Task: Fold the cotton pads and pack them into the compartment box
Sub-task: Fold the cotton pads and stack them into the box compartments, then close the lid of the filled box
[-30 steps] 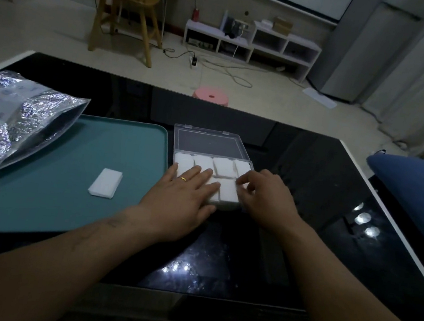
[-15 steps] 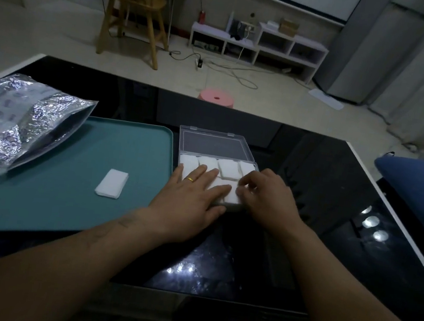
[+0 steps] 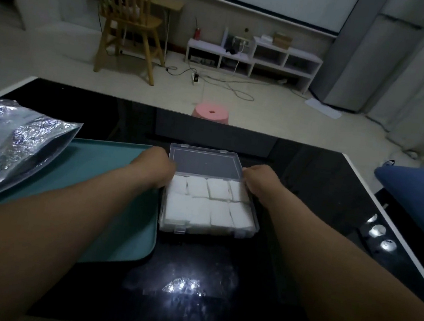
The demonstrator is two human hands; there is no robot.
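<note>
Box [image 3: 210, 214] (packed) between both grips [image 3: 154, 166] [image 3: 260, 181]

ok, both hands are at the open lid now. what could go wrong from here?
1. The white folded cotton pads look heaped above the dividers of the clear plastic compartment box. Closing the clear lid may trap a pad edge and stop the front latches from catching.
2. The left hand and right hand sit at the lid's sides, with their fingers hidden. An uneven pull might slide the box on the glossy black table.
</note>
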